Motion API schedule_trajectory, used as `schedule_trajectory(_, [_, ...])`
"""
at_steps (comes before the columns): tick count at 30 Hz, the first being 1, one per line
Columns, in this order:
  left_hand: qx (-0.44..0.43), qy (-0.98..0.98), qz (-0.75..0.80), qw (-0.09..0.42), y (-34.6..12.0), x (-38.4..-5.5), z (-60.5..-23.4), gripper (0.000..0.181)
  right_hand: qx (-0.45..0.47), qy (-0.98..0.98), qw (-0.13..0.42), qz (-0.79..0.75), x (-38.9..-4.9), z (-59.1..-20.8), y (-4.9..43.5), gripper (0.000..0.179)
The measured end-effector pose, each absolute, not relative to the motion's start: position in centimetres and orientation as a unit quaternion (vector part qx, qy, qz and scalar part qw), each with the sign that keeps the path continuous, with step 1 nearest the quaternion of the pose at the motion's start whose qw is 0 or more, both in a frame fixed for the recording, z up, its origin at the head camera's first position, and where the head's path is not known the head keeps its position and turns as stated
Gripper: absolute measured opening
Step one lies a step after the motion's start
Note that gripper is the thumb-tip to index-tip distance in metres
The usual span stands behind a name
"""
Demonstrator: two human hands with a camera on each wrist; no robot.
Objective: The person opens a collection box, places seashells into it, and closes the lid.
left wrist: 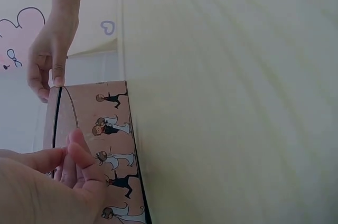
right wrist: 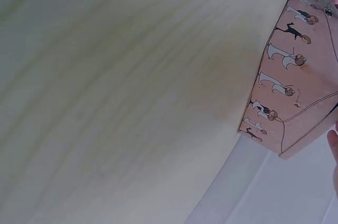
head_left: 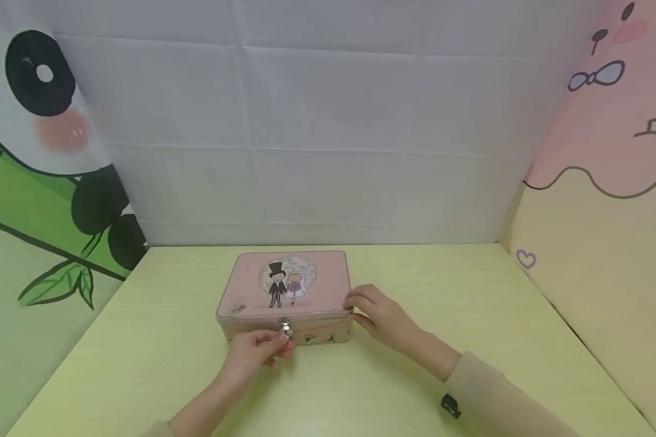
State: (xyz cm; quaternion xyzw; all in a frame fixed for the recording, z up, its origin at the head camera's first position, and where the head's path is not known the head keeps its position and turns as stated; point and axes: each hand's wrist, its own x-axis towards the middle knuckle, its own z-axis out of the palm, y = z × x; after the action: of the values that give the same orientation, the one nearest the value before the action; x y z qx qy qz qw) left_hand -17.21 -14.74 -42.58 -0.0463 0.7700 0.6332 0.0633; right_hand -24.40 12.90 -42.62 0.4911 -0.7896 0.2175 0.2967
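A pink tin box (head_left: 328,282) with a lid bearing a groom and bride picture stands on the table, its lid down. At the middle of its front hangs a silver clasp (head_left: 286,328), which my left hand (head_left: 251,352) pinches between thumb and index finger. My right hand (head_left: 381,317) grips the front right corner of the lid, fingers on top and thumb at the front rim. In the left wrist view, my left fingers hide the clasp. Small running figures decorate the box's front side (left wrist: 113,129). Only a little of each hand shows in the right wrist view.
The pale yellow table (head_left: 415,388) extends around the box. A white cloth wall (head_left: 328,152) stands behind it, with cartoon-printed panels on both sides. A small black clip-like object (head_left: 451,406) shows beside the right sleeve (head_left: 497,388).
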Motion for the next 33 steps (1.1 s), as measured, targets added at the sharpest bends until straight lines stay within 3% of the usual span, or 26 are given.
schedule_trajectory(11, [-0.023, 0.792, 0.607, 0.057, -15.0, -17.9, -43.5, 0.018, 0.494, -0.799, 0.273, 0.206, -24.5, -42.6, 12.9, 0.027])
schedule_trajectory(20, [-0.013, 0.812, 0.582, 0.049, -15.1, -18.1, -43.5, 0.016, 0.483, -0.823, 0.207, 0.218, -24.5, -42.1, 12.4, 0.023])
schedule_trajectory(33, [-0.004, 0.828, 0.559, 0.050, -15.4, -18.6, -43.8, 0.017, 0.480, -0.829, 0.199, 0.208, -24.8, -42.6, 12.3, 0.020])
